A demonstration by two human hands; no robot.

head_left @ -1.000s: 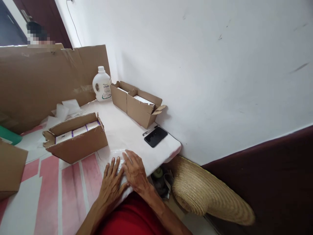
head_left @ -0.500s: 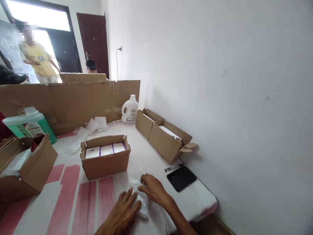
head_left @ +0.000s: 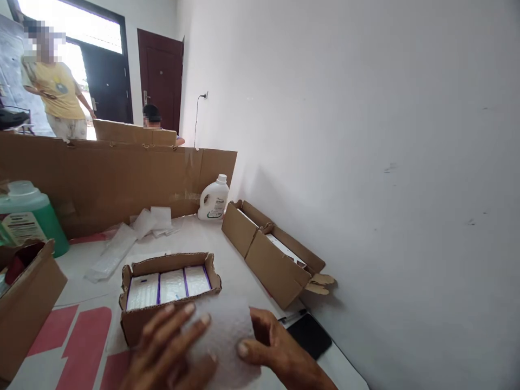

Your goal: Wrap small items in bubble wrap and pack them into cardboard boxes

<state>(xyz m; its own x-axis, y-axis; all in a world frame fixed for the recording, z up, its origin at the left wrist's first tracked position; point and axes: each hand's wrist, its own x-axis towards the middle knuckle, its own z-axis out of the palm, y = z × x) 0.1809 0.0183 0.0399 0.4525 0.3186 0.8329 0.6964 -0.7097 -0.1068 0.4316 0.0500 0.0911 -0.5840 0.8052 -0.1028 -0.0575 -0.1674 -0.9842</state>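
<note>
Both hands hold up a white foam-wrapped packet [head_left: 225, 338] close to the camera, in front of me. My left hand [head_left: 168, 352] lies against its left side with fingers stretched over it. My right hand [head_left: 280, 355] grips its right edge, thumb on the front. Just behind the packet an open cardboard box [head_left: 132, 322] holds three white packets with purple edges [head_left: 170, 285].
A black phone [head_left: 311, 335] and a pen lie on the table at the right. Two open boxes [head_left: 276, 265] stand along the wall, a white jug [head_left: 213, 199] behind them. Foam sheets [head_left: 122, 244], a green bottle [head_left: 28, 216] and a cardboard screen [head_left: 105, 181]. Two people beyond.
The hands have lifted the white packet off the table toward the camera. The view has tilted up and shifted slightly.
</note>
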